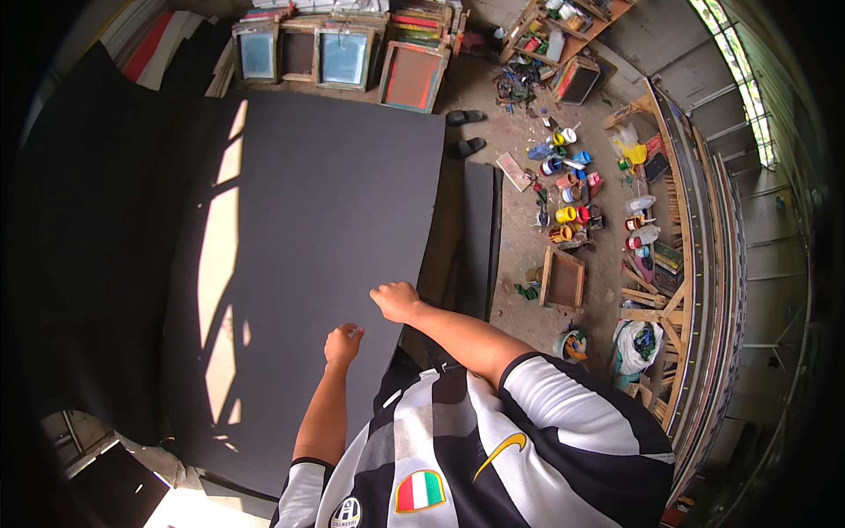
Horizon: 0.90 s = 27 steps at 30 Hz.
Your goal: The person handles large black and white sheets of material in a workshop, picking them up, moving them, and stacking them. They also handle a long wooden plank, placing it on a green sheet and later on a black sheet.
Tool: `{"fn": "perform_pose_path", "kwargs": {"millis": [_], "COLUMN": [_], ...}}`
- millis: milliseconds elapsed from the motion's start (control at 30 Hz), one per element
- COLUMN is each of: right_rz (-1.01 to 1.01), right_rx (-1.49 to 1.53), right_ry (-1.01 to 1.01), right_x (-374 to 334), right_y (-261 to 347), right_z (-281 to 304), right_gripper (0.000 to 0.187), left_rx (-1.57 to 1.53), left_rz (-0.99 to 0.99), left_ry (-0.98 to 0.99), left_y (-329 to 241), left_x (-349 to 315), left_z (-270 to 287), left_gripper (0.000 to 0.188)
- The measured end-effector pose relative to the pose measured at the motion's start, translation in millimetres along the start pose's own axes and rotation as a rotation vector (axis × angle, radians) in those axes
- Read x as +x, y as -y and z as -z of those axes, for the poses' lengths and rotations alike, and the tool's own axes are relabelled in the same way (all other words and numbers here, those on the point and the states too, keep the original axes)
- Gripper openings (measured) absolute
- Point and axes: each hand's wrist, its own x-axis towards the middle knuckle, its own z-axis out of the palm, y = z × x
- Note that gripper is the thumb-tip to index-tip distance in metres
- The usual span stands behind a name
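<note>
A large dark grey sheet point(326, 211) lies spread in front of me, with bright patches of sunlight along its left part. My left hand point(341, 343) is over the near right part of this sheet, its fingers curled and the thumb against them. A little farther and to the right, my right hand point(396, 302) is closed in a fist near the sheet's right edge. What either hand holds, if anything, is too small or hidden to make out. I cannot tell whether the hands touch the sheet.
Framed screens point(343, 58) lean at the far end. Black sandals point(466, 117) lie on the floor beyond the right edge. Several paint pots point(565, 214) stand on the right, near a wooden frame point(562, 278) and a bucket point(572, 345). A long wooden rack point(682, 334) runs along the right side.
</note>
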Motion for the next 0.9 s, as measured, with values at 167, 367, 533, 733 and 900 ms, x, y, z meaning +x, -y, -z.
{"fn": "perform_pose_path", "kwargs": {"millis": [167, 367, 533, 733, 900], "right_rz": [-0.057, -0.127, -0.153, -0.211, -0.266], "right_rx": [0.038, 0.092, 0.131, 0.129, 0.114], "right_ry": [-0.076, -0.115, -0.145, -0.184, -0.149], "right_x": [-21.6, -43.2, -57.8, -100.5, -137.5], "right_y": [-56.3, -150.7, -269.6, -427.5, -526.0], "right_z": [6.3, 27.4, 42.2, 70.0, 107.5], "right_gripper": [0.014, 0.015, 0.014, 0.014, 0.014], "left_rx": [-0.036, -0.065, -0.069, -0.070, -0.076], "left_rz": [-0.012, -0.028, -0.055, -0.004, -0.079], "left_ry": [0.036, 0.034, 0.009, 0.012, 0.031], "left_y": [-41.9, -118.2, -211.0, -357.5, -475.4], "left_x": [-1.7, 19.2, 69.1, 125.8, 139.8], "left_z": [-20.1, -54.9, -108.7, -188.9, -223.7], "left_gripper": [0.036, 0.035, 0.035, 0.036, 0.034]}}
